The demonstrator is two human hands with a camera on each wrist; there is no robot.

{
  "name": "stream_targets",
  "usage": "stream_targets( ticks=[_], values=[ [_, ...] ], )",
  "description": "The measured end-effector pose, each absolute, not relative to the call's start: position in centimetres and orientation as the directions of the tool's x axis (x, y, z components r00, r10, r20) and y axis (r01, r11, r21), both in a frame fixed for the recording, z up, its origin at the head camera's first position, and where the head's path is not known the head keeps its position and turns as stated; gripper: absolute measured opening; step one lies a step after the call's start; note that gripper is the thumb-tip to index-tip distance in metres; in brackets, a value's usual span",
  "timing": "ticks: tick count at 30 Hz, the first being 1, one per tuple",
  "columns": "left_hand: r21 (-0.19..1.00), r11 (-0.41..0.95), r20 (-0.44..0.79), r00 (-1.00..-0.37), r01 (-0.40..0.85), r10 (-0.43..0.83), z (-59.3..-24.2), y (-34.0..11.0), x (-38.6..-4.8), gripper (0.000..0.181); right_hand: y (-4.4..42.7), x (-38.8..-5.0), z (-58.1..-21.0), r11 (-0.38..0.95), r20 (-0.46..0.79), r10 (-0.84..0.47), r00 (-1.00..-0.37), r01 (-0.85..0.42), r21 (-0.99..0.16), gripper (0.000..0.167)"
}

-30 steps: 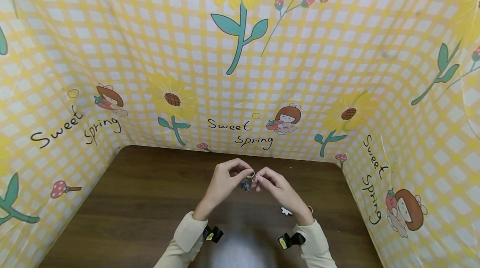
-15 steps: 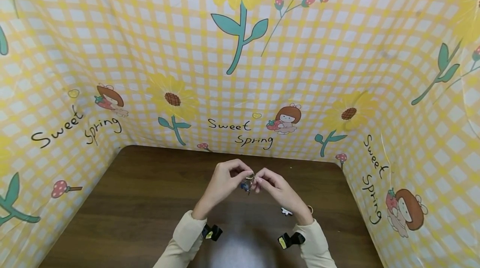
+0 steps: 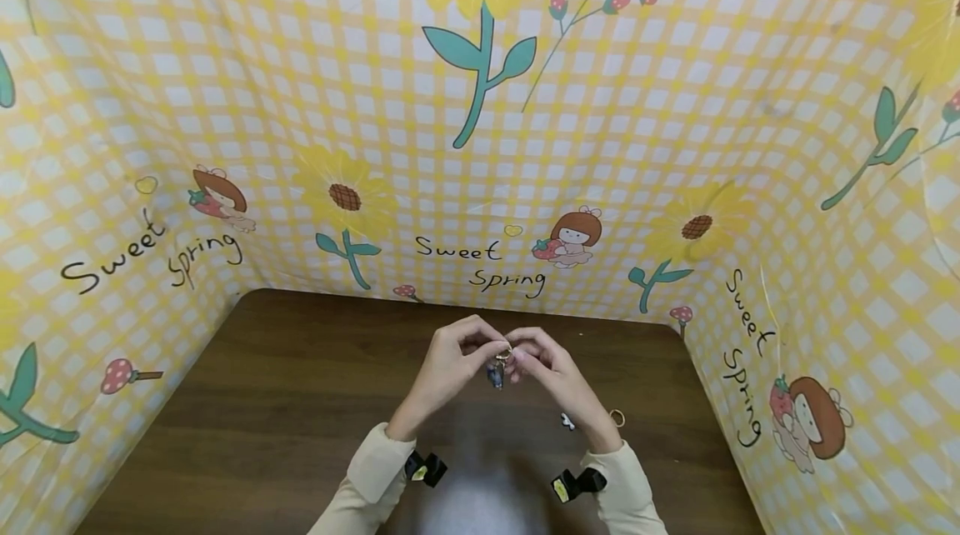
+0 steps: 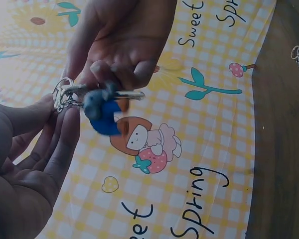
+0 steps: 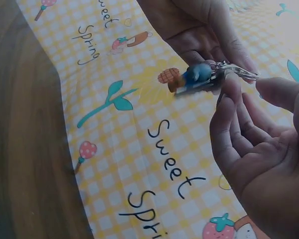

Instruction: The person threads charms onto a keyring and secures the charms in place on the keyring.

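Observation:
Both hands meet above the table, holding a metal key ring between them. My left hand pinches the ring between thumb and forefinger. From the other side my right hand pinches the ring too, with thumb and bent fingers close to the left fingertips. A small blue figurine charm dangles from a short chain on the ring. Beside it a metal key hangs, partly covered by the charm and blurred. In the right wrist view, the ring's metal loop shows between the fingertips.
On the dark wooden table, a small white charm lies left of the right wrist and a gold-coloured ring right of it. Yellow checked cloth walls the table at the back and both sides.
My right hand shifts slightly up and its wrist moves left, uncovering more of the ring on the table. The charm and key swing and turn beneath the fingers.

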State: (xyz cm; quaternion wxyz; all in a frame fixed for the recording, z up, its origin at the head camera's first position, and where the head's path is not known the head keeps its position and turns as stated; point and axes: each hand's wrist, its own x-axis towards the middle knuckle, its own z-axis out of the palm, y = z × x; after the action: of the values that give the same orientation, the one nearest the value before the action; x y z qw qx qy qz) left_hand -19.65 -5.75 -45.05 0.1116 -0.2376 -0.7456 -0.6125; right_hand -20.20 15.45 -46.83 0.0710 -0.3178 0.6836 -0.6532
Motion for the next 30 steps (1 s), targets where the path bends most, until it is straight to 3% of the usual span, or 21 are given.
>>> stream_targets(
  ticks=[6, 19, 30],
  values=[
    [0.851, 0.109, 0.485, -0.849, 0.514, 0.210, -45.13, -5.70, -19.55, 0.006, 15.23, -20.09, -46.74, -0.016, 0.271, -0.557, -0.785, -0.316, -0.949, 0.033],
    [0.827, 0.071, 0.534, -0.819, 0.558, 0.210, -44.89, -5.33, -19.24, 0.006, 15.33, -19.81, -46.94, -0.099, 0.310, -0.532, -0.788, -0.306, -0.947, 0.031],
    [0.802, 0.036, 0.583, -0.795, 0.596, 0.166, -45.33, -5.10, -19.38, 0.006, 15.38, -19.87, -46.71, -0.108, 0.273, -0.510, -0.816, -0.254, -0.961, 0.036]
  ],
)
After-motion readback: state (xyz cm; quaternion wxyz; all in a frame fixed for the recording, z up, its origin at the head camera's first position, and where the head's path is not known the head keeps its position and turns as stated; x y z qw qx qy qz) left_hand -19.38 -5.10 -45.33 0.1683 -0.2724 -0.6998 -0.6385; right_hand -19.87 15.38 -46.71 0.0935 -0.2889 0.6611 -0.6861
